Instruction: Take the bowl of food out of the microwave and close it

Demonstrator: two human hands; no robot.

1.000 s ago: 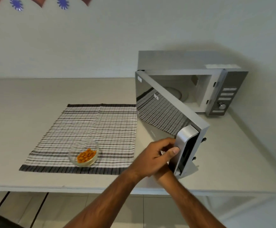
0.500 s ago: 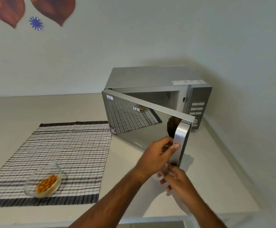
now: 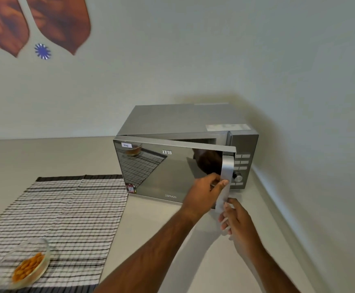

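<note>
Swinging inward under the person's push, the microwave door (image 3: 168, 170) now stands only a narrow way off the microwave (image 3: 183, 119), where a second ago it hung wide open and half a second ago it was still at a broad angle. That leaves only the last stretch of the closing step, since the bowl of food (image 3: 22, 265) already sits out on the striped cloth (image 3: 66, 212), near its front left corner and well apart from the microwave. The left hand (image 3: 204, 195) is curled around the lower part of the silver door handle (image 3: 226, 176), thumb on its front face and fingers tucked behind, so it holds the handle and nothing else. The right hand (image 3: 235, 220) sits just below the handle's bottom end with its fingers loosely spread and empty; whether they touch the door edge I cannot tell. A dark strip of the cavity still shows above the door's top edge, so the latch has not caught. Nothing on the worktop (image 3: 225, 261) lies in the door's path. The fingers behind the handle look like the one risk, as they could be pinched against the control panel (image 3: 242, 163) once the gap shuts. The wall on the right runs close by the microwave but does not obstruct the door.
</note>
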